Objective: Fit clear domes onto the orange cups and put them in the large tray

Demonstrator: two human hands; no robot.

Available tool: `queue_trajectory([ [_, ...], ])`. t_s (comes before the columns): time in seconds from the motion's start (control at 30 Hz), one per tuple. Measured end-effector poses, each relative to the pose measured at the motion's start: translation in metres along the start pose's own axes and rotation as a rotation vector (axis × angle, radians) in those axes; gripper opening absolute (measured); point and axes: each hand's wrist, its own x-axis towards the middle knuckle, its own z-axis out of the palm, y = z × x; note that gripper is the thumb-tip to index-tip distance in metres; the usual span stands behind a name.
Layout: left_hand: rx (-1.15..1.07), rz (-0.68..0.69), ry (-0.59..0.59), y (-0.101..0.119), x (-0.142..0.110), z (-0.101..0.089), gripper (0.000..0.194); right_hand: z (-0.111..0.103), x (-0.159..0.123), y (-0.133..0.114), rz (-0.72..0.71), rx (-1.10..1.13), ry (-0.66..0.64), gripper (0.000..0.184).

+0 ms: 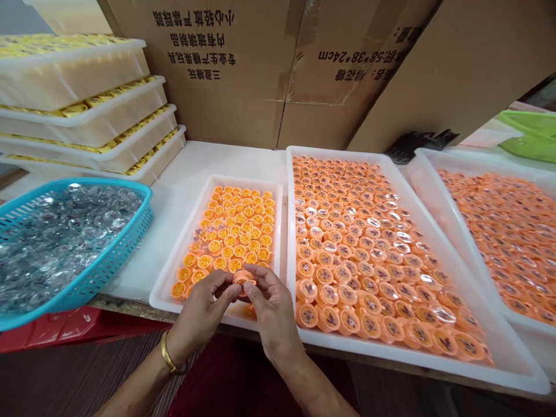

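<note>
My left hand [207, 304] and my right hand [273, 307] are closed together on one small orange plastic cup [244, 279], pinched between thumbs and fingers. Its underside and part of its side are hidden by my fingers. The cup is above the near end of a small white tray [171, 255], where rows of open orange cups [232, 229] filled with yellow beads stand upright. To the right, a larger white tray [499, 368] is packed with orange cups [369, 278] topped by clear, printed lids.
A blue basket [125, 246] of clear round lids [87, 231] stands left, above a red stool [78, 330]. Stacked white trays [82, 124] of yellow pieces are behind it. Cardboard boxes [260, 92] line the back. Another tray [438, 191] of orange cups and a green container [530, 136] are right.
</note>
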Motion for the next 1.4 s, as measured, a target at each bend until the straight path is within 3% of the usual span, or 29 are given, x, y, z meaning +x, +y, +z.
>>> queue_trajectory([
  [0.1, 0.081, 0.060, 0.041, -0.002, -0.002, 0.000, 0.021, 0.003, -0.002, -0.001, -0.001, 0.005, -0.011, 0.026],
  [0.2, 0.120, 0.061, 0.061, -0.005, -0.003, -0.002, 0.021, 0.003, -0.002, -0.001, -0.058, -0.147, -0.040, 0.025],
  [0.33, 0.227, 0.081, 0.103, -0.007, -0.003, -0.015, 0.021, -0.004, 0.000, -0.010, -0.304, -0.575, -0.162, 0.031],
  [0.47, 0.337, 0.186, 0.138, -0.005, -0.004, -0.032, 0.028, -0.007, 0.000, -0.018, -0.496, -0.782, -0.246, 0.034],
  [0.53, 0.335, 0.163, 0.118, -0.007, -0.004, -0.036, 0.031, -0.005, -0.004, -0.019, -0.498, -0.777, -0.222, 0.030],
  [0.67, 0.241, 0.010, 0.096, -0.012, -0.002, -0.035, 0.037, -0.009, -0.014, -0.034, -0.369, -0.604, -0.119, 0.020],
  [0.77, 0.255, -0.038, 0.137, -0.014, -0.001, -0.033, 0.038, -0.038, -0.016, -0.066, -0.307, -0.558, 0.015, 0.020],
  [0.93, 0.261, -0.102, 0.167, -0.013, 0.000, -0.034, 0.033, -0.133, -0.006, -0.122, -0.241, -0.747, 0.409, 0.023],
  [1.03, 0.163, -0.146, 0.165, -0.013, 0.002, -0.032, 0.032, -0.172, 0.000, -0.125, -0.133, -0.976, 0.422, 0.025],
  [1.1, 0.123, -0.161, 0.174, -0.012, 0.003, -0.029, 0.032, -0.181, 0.003, -0.119, -0.087, -1.057, 0.384, 0.026],
  [1.23, 0.085, -0.131, 0.177, -0.009, 0.005, -0.024, 0.034, -0.179, 0.006, -0.105, -0.072, -1.069, 0.339, 0.026],
  [1.4, 0.020, -0.072, 0.103, -0.007, 0.006, -0.025, 0.037, -0.187, 0.010, -0.100, -0.094, -1.146, 0.295, 0.029],
])
